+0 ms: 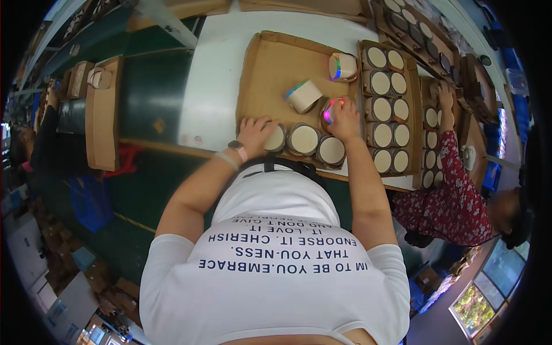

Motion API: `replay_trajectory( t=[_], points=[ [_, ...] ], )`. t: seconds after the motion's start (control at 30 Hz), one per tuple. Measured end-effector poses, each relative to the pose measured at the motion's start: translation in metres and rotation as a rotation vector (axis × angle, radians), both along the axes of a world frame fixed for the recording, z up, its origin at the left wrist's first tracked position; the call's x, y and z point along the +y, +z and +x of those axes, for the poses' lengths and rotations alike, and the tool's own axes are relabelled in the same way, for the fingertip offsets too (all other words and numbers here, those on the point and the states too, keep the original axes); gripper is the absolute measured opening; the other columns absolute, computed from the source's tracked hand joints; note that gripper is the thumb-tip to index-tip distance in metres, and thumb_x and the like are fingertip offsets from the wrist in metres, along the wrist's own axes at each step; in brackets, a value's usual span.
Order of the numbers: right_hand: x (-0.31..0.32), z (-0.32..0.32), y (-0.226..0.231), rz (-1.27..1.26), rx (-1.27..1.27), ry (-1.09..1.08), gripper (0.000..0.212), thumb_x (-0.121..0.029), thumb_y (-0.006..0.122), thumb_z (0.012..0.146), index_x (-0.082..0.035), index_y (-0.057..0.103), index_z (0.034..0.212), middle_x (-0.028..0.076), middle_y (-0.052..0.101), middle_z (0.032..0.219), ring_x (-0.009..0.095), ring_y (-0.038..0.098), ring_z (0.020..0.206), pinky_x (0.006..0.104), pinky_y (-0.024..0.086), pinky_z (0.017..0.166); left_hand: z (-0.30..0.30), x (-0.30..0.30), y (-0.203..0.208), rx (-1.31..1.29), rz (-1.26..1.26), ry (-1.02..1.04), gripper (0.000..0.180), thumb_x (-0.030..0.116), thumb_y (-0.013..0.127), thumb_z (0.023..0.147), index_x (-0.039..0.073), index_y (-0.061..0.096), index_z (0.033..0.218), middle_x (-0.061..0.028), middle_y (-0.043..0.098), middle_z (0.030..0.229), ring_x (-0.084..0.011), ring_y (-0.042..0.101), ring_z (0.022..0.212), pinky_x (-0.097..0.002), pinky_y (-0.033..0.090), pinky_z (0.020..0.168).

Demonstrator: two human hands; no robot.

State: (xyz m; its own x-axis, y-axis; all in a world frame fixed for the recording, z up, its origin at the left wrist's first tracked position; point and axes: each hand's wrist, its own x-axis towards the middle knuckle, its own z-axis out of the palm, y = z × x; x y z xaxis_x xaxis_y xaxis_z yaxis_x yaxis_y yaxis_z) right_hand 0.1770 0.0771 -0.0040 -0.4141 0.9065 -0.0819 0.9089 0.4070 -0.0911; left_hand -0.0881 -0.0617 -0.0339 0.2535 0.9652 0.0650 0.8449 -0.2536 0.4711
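A shallow cardboard tray (261, 75) lies on the white tabletop before me. Along its near edge stand cream drum-shaped devices, among them a middle one (303, 140) and a right one (332, 150). My left hand (253, 138) is closed on the leftmost drum-shaped device (275, 138), at the tray's near left corner. My right hand (347, 119) is wrapped round a drum-shaped device with a glowing pink light ring (328, 113), partly hidden by my fingers. Farther in, a tilted device (303, 96) and another lit device (343, 66) lie on their sides, their rings glowing in several colours.
Right of my tray stands a second cardboard tray (413, 86) filled with rows of the same devices. Beyond it, a co-worker in a dark red floral top (428, 213) reaches over more trays. At the left lie a cardboard tray (103, 135) and a blue crate (91, 201); another person is at far left.
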Motion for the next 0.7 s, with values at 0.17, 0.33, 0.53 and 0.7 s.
replay_trajectory(
  t=[0.17, 0.33, 0.53, 0.7],
  points=[
    [-0.008, -0.001, -0.003, 0.035, -0.020, 0.055, 0.086, -0.014, 0.076, 0.059, -0.015, 0.038, 0.136, 0.014, 0.040, 0.129, 0.035, 0.039, 0.121, 0.0524, 0.034, 0.096, 0.003, 0.001, 0.006, 0.038, -0.018, -0.026, 0.082, 0.018, 0.077, 0.059, 0.020, 0.042, 0.133, -0.0091, 0.046, 0.124, -0.0325, 0.045, 0.110, -0.0506, 0.032, 0.097],
    [-0.010, 0.009, -0.010, -0.041, 0.095, 0.053, 0.090, -0.015, 0.079, 0.056, -0.014, 0.037, 0.136, 0.016, 0.038, 0.130, 0.036, 0.035, 0.125, 0.0588, 0.030, 0.099, 0.004, 0.043, 0.021, 0.002, -0.498, 0.001, 0.095, 0.028, 0.078, 0.061, 0.017, 0.027, 0.140, -0.0185, 0.040, 0.130, -0.0396, 0.039, 0.121, -0.0506, 0.034, 0.100],
    [-0.009, 0.009, -0.010, -0.069, 0.131, 0.029, 0.093, -0.014, 0.079, 0.055, -0.014, 0.035, 0.137, 0.015, 0.037, 0.130, 0.036, 0.034, 0.125, 0.0597, 0.028, 0.100, 0.052, 0.116, 0.018, -0.254, -0.378, 0.318, 0.103, 0.041, 0.077, 0.062, 0.001, 0.023, 0.140, -0.0304, 0.036, 0.130, -0.0436, 0.039, 0.121, -0.0472, 0.038, 0.099],
    [-0.007, 0.010, -0.001, -0.113, 0.095, 0.040, 0.092, -0.014, 0.078, 0.058, -0.011, 0.034, 0.138, 0.017, 0.036, 0.132, 0.037, 0.034, 0.126, 0.0552, 0.027, 0.102, 0.076, 0.146, 0.024, 0.059, -0.393, 0.357, 0.097, 0.037, 0.078, 0.058, -0.005, 0.032, 0.132, -0.0263, 0.049, 0.120, -0.0408, 0.050, 0.108, -0.0427, 0.044, 0.093]
  ],
)
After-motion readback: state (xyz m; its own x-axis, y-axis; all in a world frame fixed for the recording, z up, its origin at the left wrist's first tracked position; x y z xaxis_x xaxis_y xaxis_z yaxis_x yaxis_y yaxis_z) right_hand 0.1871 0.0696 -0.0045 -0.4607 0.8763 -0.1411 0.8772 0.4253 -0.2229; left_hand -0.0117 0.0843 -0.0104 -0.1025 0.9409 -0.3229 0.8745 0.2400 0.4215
